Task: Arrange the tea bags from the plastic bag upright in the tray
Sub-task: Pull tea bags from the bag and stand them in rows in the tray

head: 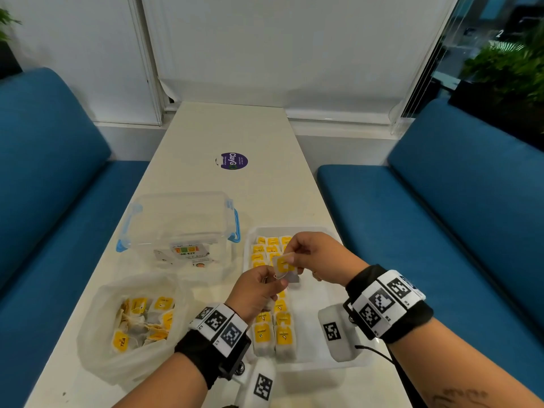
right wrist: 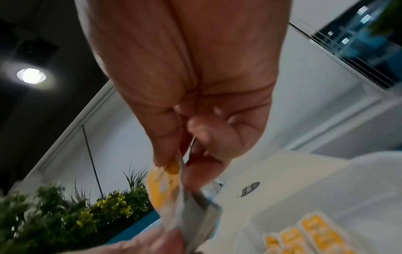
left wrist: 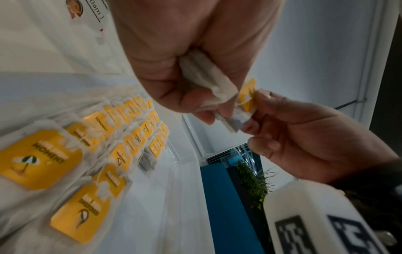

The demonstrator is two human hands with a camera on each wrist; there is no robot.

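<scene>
A tea bag (head: 284, 267) with a yellow tag hangs over the white tray (head: 312, 298), pinched from both sides. My left hand (head: 278, 282) grips its lower edge, and my right hand (head: 291, 257) pinches its top by the tag. In the left wrist view my left hand (left wrist: 208, 111) also clasps folded white tea bag paper (left wrist: 206, 77) in its palm. The right wrist view shows my right hand (right wrist: 174, 165) on the yellow tag (right wrist: 163, 187). Rows of tea bags (head: 273, 334) stand in the tray's left part. The plastic bag (head: 132, 325) lies open at the left with several tea bags inside.
A clear lidded container (head: 179, 228) with blue clips stands behind the plastic bag, left of the tray. A purple round sticker (head: 234, 161) lies farther up the white table. Blue benches flank the table. The tray's right part is bare.
</scene>
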